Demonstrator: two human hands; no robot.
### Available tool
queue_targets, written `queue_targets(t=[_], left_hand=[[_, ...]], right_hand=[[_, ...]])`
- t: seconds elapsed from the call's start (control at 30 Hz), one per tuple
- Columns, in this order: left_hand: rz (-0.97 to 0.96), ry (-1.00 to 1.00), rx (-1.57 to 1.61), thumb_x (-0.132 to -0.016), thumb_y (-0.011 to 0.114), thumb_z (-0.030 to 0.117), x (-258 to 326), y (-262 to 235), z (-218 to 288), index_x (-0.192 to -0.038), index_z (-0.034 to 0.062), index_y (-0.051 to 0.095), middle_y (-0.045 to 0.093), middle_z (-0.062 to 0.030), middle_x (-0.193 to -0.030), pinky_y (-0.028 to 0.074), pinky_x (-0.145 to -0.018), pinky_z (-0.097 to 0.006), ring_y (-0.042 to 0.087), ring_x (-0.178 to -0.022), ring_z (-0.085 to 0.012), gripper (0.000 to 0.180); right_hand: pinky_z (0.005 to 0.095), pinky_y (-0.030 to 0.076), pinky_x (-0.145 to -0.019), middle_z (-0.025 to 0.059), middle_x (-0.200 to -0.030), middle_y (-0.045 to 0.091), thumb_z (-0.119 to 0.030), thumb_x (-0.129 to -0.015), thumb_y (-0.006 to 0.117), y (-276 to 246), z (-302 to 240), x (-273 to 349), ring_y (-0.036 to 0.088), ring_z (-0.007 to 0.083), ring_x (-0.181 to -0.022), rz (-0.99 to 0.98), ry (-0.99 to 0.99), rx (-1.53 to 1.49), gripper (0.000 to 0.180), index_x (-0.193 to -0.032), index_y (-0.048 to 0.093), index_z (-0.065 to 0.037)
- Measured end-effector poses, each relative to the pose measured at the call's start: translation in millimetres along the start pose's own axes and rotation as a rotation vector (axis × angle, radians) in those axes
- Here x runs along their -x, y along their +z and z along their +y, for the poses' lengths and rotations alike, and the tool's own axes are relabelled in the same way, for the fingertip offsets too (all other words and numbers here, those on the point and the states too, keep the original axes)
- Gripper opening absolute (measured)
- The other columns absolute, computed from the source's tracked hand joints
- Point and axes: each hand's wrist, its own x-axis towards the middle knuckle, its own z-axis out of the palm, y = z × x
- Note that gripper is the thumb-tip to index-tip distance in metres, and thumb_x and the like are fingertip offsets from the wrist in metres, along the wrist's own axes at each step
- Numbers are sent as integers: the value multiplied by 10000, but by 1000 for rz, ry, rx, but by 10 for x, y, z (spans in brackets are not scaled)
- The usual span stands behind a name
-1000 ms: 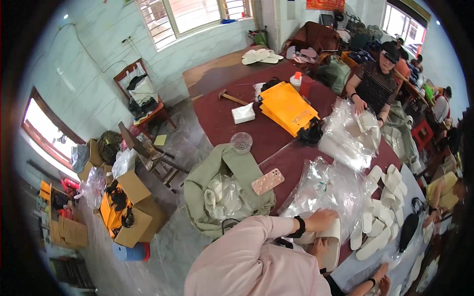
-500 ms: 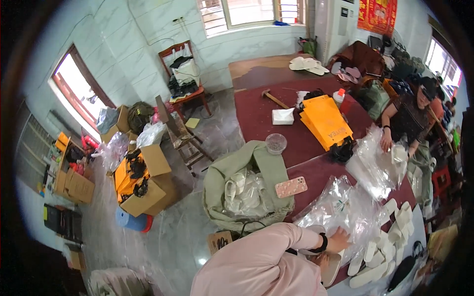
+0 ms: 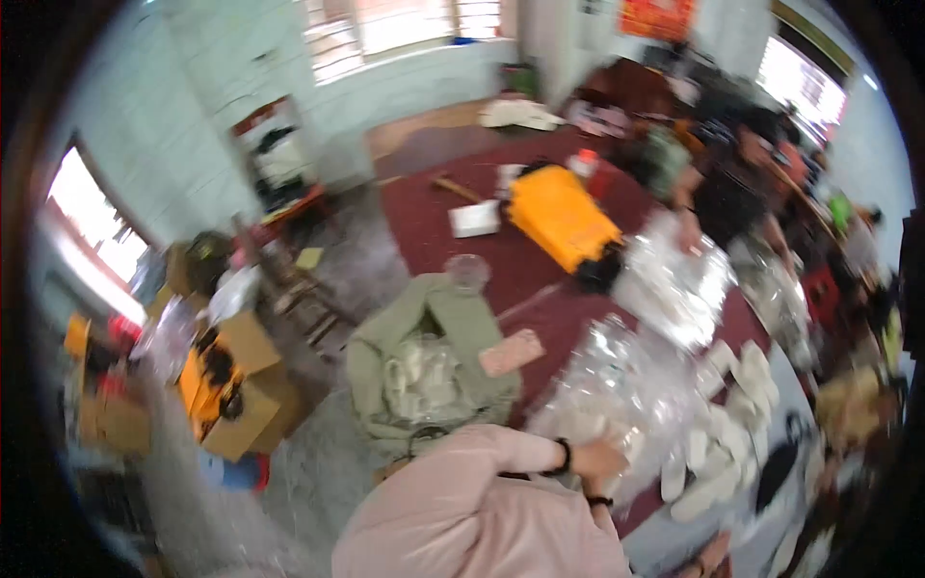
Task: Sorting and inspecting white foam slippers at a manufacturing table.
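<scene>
My left hand [image 3: 601,459], below a pink sleeve and black wristband, is at the near edge of a clear plastic bag [image 3: 631,371] on the dark red table. Its fingers look bent onto the plastic, though motion smears them. My right hand [image 3: 595,485] is close beneath it, mostly hidden, with a dark band at its wrist. Pale shapes, perhaps slippers, show through the plastic beside my hands. To the right lies a pile of white slippers [image 3: 718,443]. Left of the bag, a pink patterned phone [image 3: 512,353] rests against a green cloth sack [image 3: 385,361] holding white, plastic-wrapped things.
Across the table [image 3: 424,217], a person [image 3: 732,193] in dark clothes handles clear bags [image 3: 674,279]. Yellow bags [image 3: 564,217], a white box [image 3: 474,220] and a hammer [image 3: 456,189] lie farther back. Another hand or limb [image 3: 711,556] shows at the lower edge. An open carton [image 3: 255,385] stands left.
The whole view has shifted and blurred, so things sit farther left. My hands have come together at the bag's near edge; the sole by my right hand no longer shows there.
</scene>
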Motion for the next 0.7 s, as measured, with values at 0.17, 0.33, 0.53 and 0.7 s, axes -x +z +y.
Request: queue_targets(t=[0.17,0.33,0.53,0.7], left_hand=[[113,-327,-219,-770,455,170,319,-437,-391,-945,68,552,579,-111,-885,391,-733,-439,538,-871,-277,224],[170,-268,-468,-763,468,168,466,-456,-547,-852,77,533,586,-102,-793,442,-636,-412,586,-722,-263,143],[-33,-419,-358,-795,460,192,542,-501,-505,-858,40,510,618,-133,-721,487,-554,-412,625,-658,-292,172],[-161,-221,-221,-788,471,199,412,-699,-269,-845,21,489,584,-143,-568,466,-453,-424,597,-516,-309,188]], right_hand=[[438,372,-853,195,-984,546,-113,-708,514,-520,-391,-3,482,383,-949,137,377,159,240,-911,560,6],[460,401,-742,208,-933,533,-125,-731,498,-649,-561,52,504,387,-881,206,539,162,185,-871,541,-12],[456,414,-720,185,-955,544,-134,-731,521,-765,-558,126,526,378,-860,231,629,196,205,-909,548,-37],[438,441,-706,167,-973,555,-115,-727,538,-813,-531,182,551,373,-837,518,485,261,225,-947,561,-73]])
